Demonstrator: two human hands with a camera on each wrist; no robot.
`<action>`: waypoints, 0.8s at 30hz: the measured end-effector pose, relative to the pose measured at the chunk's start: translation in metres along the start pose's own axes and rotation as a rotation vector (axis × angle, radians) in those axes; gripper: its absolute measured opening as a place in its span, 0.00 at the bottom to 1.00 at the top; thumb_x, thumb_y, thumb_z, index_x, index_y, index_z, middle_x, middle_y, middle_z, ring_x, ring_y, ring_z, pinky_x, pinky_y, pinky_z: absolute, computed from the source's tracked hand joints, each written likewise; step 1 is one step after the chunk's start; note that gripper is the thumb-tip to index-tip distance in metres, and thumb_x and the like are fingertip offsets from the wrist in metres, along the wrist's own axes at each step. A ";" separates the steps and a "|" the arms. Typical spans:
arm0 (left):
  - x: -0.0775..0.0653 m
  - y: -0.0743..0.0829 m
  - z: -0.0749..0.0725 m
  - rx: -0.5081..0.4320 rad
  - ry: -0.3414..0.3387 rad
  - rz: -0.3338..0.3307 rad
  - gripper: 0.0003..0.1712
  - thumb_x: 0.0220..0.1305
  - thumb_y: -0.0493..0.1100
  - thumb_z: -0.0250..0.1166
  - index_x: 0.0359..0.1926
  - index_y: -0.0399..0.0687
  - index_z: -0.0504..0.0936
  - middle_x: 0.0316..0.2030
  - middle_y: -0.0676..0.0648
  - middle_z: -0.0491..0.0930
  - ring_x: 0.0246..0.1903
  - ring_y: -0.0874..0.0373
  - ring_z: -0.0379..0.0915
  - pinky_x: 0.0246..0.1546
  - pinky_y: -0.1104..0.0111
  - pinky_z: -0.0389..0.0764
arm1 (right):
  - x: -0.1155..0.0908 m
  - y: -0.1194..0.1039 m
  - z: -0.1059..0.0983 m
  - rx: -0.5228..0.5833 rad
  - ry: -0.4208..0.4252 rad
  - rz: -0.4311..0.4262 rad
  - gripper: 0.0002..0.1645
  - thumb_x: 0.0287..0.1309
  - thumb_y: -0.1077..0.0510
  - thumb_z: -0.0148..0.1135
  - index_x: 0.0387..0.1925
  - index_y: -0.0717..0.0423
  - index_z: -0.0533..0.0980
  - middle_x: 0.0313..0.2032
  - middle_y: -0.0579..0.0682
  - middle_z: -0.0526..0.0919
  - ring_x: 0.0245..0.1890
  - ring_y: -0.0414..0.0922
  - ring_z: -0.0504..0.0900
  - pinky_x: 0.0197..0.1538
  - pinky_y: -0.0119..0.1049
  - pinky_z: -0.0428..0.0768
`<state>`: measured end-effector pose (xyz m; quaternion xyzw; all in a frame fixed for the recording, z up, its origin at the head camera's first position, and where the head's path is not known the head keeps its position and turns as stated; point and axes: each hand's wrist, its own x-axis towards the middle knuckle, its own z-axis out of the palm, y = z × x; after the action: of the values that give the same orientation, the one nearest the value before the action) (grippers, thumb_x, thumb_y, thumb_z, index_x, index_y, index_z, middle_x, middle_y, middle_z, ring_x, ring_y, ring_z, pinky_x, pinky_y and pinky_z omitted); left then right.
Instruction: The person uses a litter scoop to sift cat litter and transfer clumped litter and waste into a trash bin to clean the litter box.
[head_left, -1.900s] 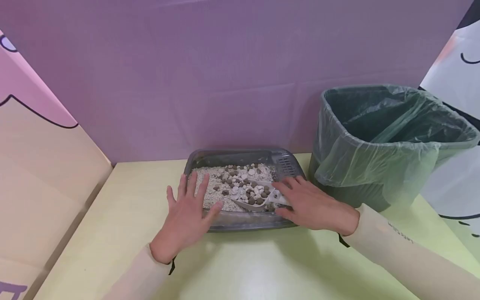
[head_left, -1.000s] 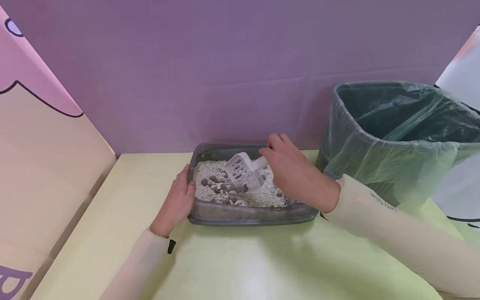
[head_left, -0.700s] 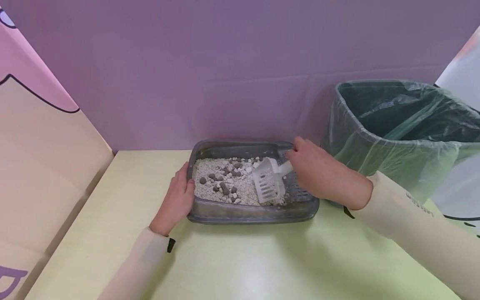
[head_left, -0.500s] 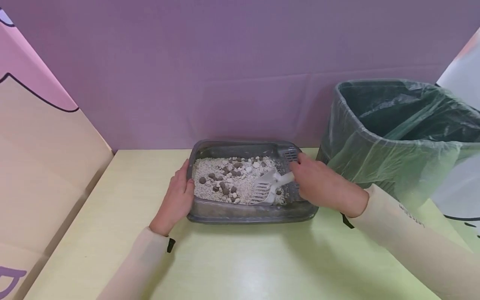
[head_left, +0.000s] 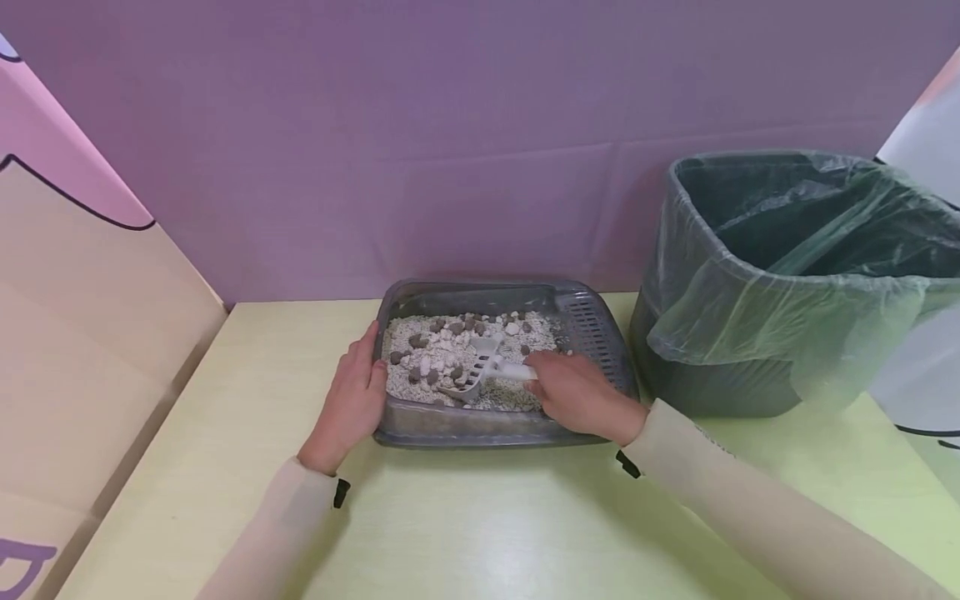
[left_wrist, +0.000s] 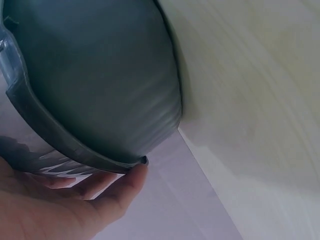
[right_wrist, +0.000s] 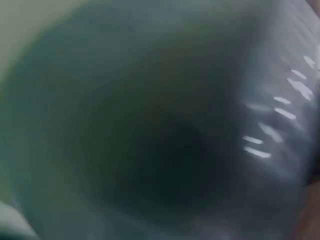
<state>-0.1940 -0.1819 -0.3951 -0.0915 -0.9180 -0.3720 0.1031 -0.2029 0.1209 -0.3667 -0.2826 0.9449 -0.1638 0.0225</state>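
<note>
In the head view a grey litter box [head_left: 465, 427] holds pale litter [head_left: 408, 327] with brown and white clumps [head_left: 456, 327] scattered through it. My left hand [head_left: 352, 400] grips the box's left end; in the left wrist view its fingers [left_wrist: 122, 192] hook over the rim. With my right hand [head_left: 573, 392] I hold a white slotted litter scoop [head_left: 513, 370] by its handle. The scoop's head dips into the litter near the front middle, with clumps along its left edge. The right wrist view is blurred, and mostly the dark box wall [right_wrist: 150, 125] fills it.
A grey bin [head_left: 712, 387] with a clear liner bag [head_left: 757, 325] over its rim stands close to the box's right end. A purple backdrop [head_left: 375, 150] rises behind the pale table [head_left: 480, 525]. The box's right end has a slotted ledge [head_left: 592, 329].
My right hand took up the scoop, emptied its clumps into the litter, moved right, then swept back left with the scoop lowered. My left hand went from spread above the litter to gripping the box.
</note>
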 end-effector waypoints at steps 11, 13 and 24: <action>0.000 -0.001 0.003 0.004 -0.012 0.013 0.31 0.73 0.41 0.40 0.74 0.42 0.46 0.63 0.34 0.60 0.60 0.42 0.57 0.56 0.48 0.62 | -0.017 0.024 0.014 0.101 0.249 -0.018 0.14 0.64 0.59 0.57 0.49 0.60 0.74 0.30 0.46 0.74 0.21 0.40 0.66 0.21 0.34 0.66; 0.000 -0.003 0.002 0.009 -0.014 0.011 0.31 0.73 0.42 0.40 0.74 0.43 0.46 0.64 0.35 0.60 0.61 0.42 0.56 0.57 0.48 0.62 | -0.019 0.026 0.016 0.129 0.267 -0.032 0.14 0.66 0.57 0.55 0.50 0.60 0.73 0.28 0.44 0.71 0.21 0.39 0.65 0.21 0.33 0.66; 0.000 -0.003 0.002 0.011 0.010 -0.002 0.31 0.73 0.42 0.39 0.74 0.43 0.47 0.65 0.36 0.59 0.63 0.42 0.54 0.60 0.48 0.59 | -0.022 0.029 0.018 0.276 0.315 0.020 0.21 0.71 0.49 0.46 0.56 0.57 0.71 0.23 0.44 0.67 0.16 0.39 0.61 0.19 0.35 0.64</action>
<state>-0.1953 -0.1831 -0.3983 -0.0880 -0.9195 -0.3677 0.1075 -0.1975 0.1500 -0.3940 -0.2384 0.9080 -0.3338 -0.0855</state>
